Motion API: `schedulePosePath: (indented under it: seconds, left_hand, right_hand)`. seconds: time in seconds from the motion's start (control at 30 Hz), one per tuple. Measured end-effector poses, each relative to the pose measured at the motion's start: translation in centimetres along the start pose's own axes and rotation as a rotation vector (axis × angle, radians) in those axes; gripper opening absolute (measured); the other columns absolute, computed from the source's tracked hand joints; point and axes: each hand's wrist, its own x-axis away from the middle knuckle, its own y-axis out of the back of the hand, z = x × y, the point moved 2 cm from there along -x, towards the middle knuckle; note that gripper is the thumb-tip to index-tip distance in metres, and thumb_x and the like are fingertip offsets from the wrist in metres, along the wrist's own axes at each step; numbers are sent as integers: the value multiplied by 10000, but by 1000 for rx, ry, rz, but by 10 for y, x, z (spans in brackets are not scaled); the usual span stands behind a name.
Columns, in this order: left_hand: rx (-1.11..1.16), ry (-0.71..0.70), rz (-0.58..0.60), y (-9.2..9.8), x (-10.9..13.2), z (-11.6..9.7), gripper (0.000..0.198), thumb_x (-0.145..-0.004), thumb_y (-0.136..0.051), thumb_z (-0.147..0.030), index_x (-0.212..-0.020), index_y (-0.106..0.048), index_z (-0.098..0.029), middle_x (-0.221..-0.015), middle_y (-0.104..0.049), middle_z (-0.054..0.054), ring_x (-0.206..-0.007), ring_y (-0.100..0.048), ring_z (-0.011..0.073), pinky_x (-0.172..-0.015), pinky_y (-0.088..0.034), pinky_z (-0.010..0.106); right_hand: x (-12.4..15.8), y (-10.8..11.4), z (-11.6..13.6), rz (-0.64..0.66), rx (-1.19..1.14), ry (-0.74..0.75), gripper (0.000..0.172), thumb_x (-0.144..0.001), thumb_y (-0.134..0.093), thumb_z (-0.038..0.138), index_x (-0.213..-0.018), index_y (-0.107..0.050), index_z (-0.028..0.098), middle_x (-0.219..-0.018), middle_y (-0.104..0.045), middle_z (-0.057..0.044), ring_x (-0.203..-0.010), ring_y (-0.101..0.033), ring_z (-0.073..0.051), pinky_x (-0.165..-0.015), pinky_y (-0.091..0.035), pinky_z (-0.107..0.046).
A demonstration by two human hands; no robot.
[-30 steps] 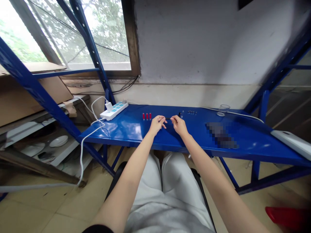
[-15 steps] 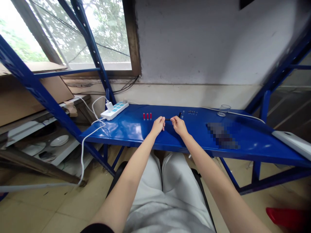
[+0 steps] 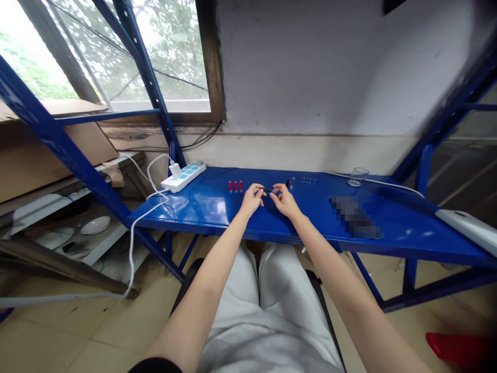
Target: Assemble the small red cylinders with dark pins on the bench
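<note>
Your left hand (image 3: 251, 199) and right hand (image 3: 285, 200) pinch thin black rod (image 3: 268, 190) over bench (image 3: 388, 228) — both closed on ends; next move needs steady alignment.

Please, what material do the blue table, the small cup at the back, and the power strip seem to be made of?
Blue table: probably painted metal, since the glossy surface mirrors the window light. Small cup: clear glass or plastic, as the wall shows through it. Power strip: likely smooth white plastic with pale blue socket faces.
</note>
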Motion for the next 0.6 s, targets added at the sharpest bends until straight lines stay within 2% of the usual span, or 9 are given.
schedulePosePath:
  seconds: [0.07, 0.23, 0.6]
  left_hand:
    - [21, -6, -6, 1, 0, -1, 112, -838, -483, -250, -908, -481, -162, -712, -561, -24, -371, -451, 16, -397, -371, 160]
    - [36, -14, -2, 1, 0, -3, 110, -838, -473, -222, -928, -487, -160, -729, -577, -11, -377, -472, 23, -397, -370, 163]
    - [17, 35, 21, -1, 2, -5, 124, -864, -434, -262, -886, -480, -149, -733, -602, 7, -366, -496, 34, -382, -344, 157]
  right_hand:
    - [0, 2, 1, -15, 23, -16, 326, -835, -415, 432, -1053, -467, 195, -884, -612, -59, -567, -530, -130, -582, -420, -273]
    - [1, 6, 7, 21, 79, -2, 339, -880, -314, 458, -777, -525, 214, -643, -590, -19, -545, -522, -141, -563, -377, -253]
    - [2, 10, 16, -33, 28, 46, 341, -868, -340, 475, -753, -515, 206, -594, -549, -7, -509, -491, -134, -558, -377, -248]
